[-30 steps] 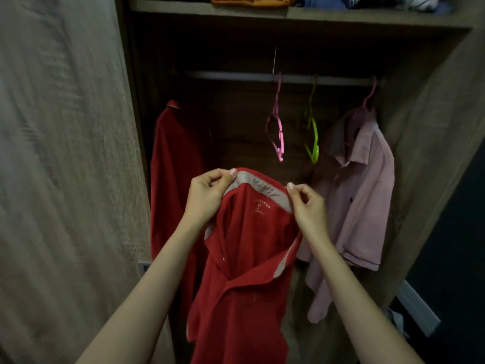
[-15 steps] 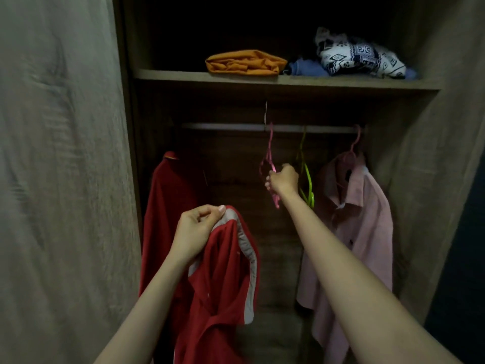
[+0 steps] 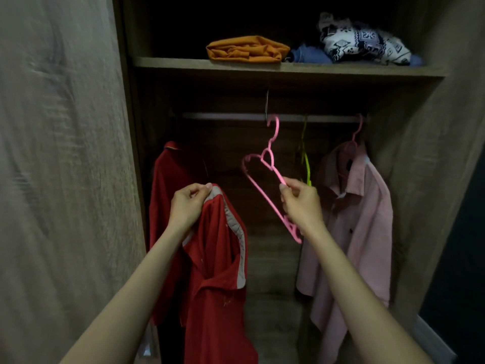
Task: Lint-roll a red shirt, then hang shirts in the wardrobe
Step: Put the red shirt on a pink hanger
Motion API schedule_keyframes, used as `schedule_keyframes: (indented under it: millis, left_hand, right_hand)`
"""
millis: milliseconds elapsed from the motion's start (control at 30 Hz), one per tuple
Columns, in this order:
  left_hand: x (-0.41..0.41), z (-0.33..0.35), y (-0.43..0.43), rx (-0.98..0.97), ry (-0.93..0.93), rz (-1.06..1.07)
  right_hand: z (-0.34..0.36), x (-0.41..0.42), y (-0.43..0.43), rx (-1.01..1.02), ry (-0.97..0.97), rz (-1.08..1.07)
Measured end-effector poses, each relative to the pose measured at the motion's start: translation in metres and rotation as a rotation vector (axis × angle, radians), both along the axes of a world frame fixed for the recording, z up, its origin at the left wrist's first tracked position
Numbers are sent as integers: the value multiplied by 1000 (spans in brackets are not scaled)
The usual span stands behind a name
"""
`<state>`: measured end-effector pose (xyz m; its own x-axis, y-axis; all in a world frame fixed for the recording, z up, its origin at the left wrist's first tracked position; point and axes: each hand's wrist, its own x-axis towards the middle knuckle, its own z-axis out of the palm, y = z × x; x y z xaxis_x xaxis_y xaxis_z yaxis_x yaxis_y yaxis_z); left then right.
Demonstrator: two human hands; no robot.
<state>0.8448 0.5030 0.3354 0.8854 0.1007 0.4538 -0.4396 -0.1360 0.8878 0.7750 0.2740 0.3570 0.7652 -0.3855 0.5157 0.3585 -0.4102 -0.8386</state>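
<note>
**Hanger in one grip, red shirt in the other**

My left grip (image 3: 187, 206) pinches the red polo shirt (image 3: 217, 271) at its pale collar band (image 3: 232, 216), thumb and fingers curled over the cloth. The rest of the shirt hangs limp below, in front of the open wardrobe and well under the rail (image 3: 223, 116). My right grip (image 3: 301, 203) is closed round one arm of the pink plastic hanger (image 3: 265, 185). It sits tilted, with its hook up at rail level. I cannot tell whether the hook rests on the rail or hangs just in front of it.

I judge the shirt to be light and soft, with no shape of its own, so it will sag and fold wherever I let go. The collar looks like its firmest part, which makes it the right place to hold while I open the neck and feed in one hanger arm at a time. The hanger looks thin, light and fairly stiff. Its plastic is probably smooth enough for a shoulder to slide off, so I would hold it nearer the hook for control.

A bare green hanger (image 3: 305, 164) hangs just beside the pink one, with a pale pink shirt (image 3: 362, 211) on its other side. Another red garment (image 3: 168, 185) hangs at the left. Folded clothes lie on the shelf (image 3: 183, 64) above.
</note>
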Motion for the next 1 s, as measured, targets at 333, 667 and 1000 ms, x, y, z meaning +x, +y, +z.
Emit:
schedule_keyframes:
  millis: [333,667,1000]
  left_hand:
    - [21,-12,-32,332,-25,130]
    - [15,3,-46,386,-83,147]
    - [-33,17,-66,377,-239,46]
  right_hand:
    - [-56,-173,-13,59,103,242]
    - [-41,-213,-19,-59,94,216]
    - [-52,-183,-11,37,77,221]
